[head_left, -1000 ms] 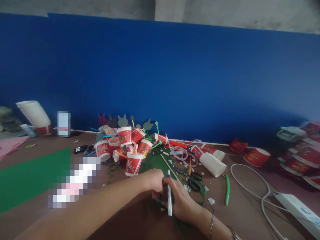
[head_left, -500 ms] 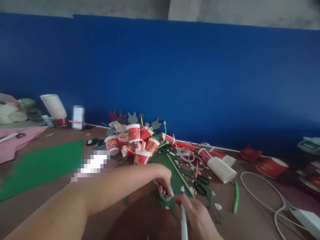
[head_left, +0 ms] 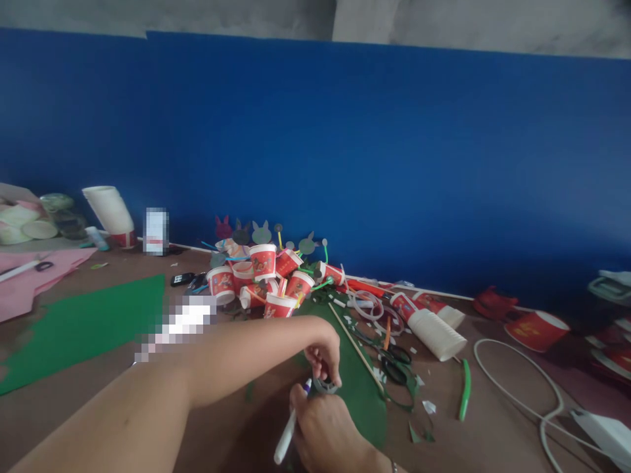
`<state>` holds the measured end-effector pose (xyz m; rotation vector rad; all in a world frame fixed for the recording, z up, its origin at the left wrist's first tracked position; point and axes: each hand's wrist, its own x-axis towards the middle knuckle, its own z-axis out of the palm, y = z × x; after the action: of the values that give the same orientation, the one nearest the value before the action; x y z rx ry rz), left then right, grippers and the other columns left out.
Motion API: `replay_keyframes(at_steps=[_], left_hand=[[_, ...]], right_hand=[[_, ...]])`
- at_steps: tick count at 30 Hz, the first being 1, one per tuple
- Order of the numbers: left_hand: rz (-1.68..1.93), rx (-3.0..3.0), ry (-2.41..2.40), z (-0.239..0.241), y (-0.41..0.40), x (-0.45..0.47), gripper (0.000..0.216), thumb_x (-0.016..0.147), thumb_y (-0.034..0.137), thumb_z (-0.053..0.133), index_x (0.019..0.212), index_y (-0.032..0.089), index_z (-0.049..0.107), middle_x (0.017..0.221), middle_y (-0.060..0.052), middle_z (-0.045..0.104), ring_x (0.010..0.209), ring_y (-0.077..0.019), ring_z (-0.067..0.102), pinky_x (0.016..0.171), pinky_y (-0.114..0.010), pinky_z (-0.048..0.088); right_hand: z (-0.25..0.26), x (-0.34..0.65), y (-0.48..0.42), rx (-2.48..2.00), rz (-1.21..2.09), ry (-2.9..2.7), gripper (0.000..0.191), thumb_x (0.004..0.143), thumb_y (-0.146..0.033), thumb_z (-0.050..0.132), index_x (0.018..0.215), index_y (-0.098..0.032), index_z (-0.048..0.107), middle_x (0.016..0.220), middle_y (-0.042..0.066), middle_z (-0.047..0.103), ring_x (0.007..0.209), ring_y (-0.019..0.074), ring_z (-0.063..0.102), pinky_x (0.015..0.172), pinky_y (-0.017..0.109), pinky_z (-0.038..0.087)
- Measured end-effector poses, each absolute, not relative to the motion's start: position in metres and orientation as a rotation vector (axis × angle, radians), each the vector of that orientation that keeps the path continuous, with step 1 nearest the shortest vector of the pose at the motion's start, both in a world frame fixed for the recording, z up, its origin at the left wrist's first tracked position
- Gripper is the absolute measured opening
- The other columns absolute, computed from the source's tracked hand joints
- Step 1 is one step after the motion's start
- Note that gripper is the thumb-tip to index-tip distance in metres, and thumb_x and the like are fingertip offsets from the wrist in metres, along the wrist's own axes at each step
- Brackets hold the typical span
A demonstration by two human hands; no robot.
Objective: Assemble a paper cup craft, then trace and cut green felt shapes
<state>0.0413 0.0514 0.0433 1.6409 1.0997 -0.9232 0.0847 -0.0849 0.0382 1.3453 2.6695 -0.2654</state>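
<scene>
My left hand [head_left: 323,355] reaches in from the left, its fingers closed down on a small pale ring that looks like a roll of tape [head_left: 326,387]. The ring lies on a dark green paper sheet [head_left: 362,397]. Close in front of it, my right hand [head_left: 325,427] is closed around a white marker [head_left: 286,437] with a purple end. The marker slants, its purple end up near the ring and its white end toward me. My right hand partly covers the ring and the sheet.
Red-and-white paper cups [head_left: 263,261] with rabbit-head cutouts [head_left: 261,232] are heaped behind my hands. Black scissors [head_left: 397,364], a thin stick [head_left: 352,338] and paper scraps lie to the right. Stacked cups [head_left: 436,334] and a white cable [head_left: 552,387] are further right; green paper [head_left: 98,328] is left.
My right hand has moved left with the marker, up against the ring, and the marker has tilted over. My left hand stays on the ring with hardly any shift.
</scene>
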Motion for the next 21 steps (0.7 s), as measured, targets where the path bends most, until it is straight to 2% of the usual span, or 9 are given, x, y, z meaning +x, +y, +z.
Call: replay_keyframes(at_steps=[5, 14, 21], left_hand=[[-0.889, 1.634, 1.081, 0.044, 0.055, 0.041, 0.032, 0.059, 0.029, 0.078, 0.039, 0.014, 0.058, 0.044, 0.001, 0.055, 0.038, -0.006, 0.044, 0.034, -0.014, 0.028], [-0.878, 1.628, 1.05, 0.043, 0.057, 0.041, 0.031, 0.049, 0.029, 0.083, 0.039, 0.014, 0.058, 0.048, 0.001, 0.058, 0.04, -0.0066, 0.045, 0.035, -0.015, 0.028], [-0.888, 1.622, 1.052, 0.039, 0.058, 0.04, 0.033, 0.048, 0.036, 0.083, 0.04, 0.015, 0.058, 0.046, 0.001, 0.057, 0.038, -0.0065, 0.042, 0.035, -0.016, 0.027]], right_hand=[[0.035, 0.082, -0.081, 1.492, -0.377, 2.67, 0.015, 0.076, -0.013, 0.048, 0.089, -0.013, 0.056, 0.074, 0.012, 0.069, 0.065, 0.0232, 0.065, 0.046, 0.025, 0.028], [0.026, 0.079, -0.077, 1.579, -0.366, 2.656, 0.017, 0.075, -0.012, 0.047, 0.088, -0.014, 0.057, 0.073, 0.012, 0.068, 0.065, 0.0239, 0.063, 0.049, 0.026, 0.031], [0.027, 0.078, -0.076, 1.632, -0.38, 2.644, 0.016, 0.077, -0.011, 0.045, 0.087, -0.014, 0.057, 0.074, 0.012, 0.068, 0.067, 0.023, 0.063, 0.052, 0.026, 0.034]])
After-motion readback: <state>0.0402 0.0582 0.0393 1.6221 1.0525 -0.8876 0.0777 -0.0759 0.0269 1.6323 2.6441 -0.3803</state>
